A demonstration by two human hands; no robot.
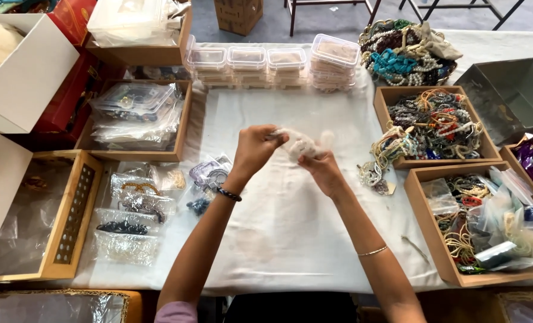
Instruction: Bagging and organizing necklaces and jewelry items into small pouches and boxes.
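Two hands work over the white cloth: the left hand (256, 148) and the right hand (323, 169). Four stacks of clear plastic boxes (270, 66) line the far edge. Three open wooden trays (401, 94) of beads sit at the right.

A table (290, 239) covered with a white cloth (278, 107) carries everything. At its far edge stands a row of clear plastic boxes (272, 64), stacked. On the left side lie small clear bags (136, 212) with jewellery inside, and next to them a wooden tray (136, 119) full of more bags. At the left front corner is a wooden box (69, 221) with a perforated wall. On the right are two wooden trays: the farther tray (386, 98) holds bead strings, the nearer tray (425, 230) holds beads and bags. A round basket (407, 51) of necklaces stands at the far right. A few bead strings (374, 173) lie on the cloth beside the farther tray.
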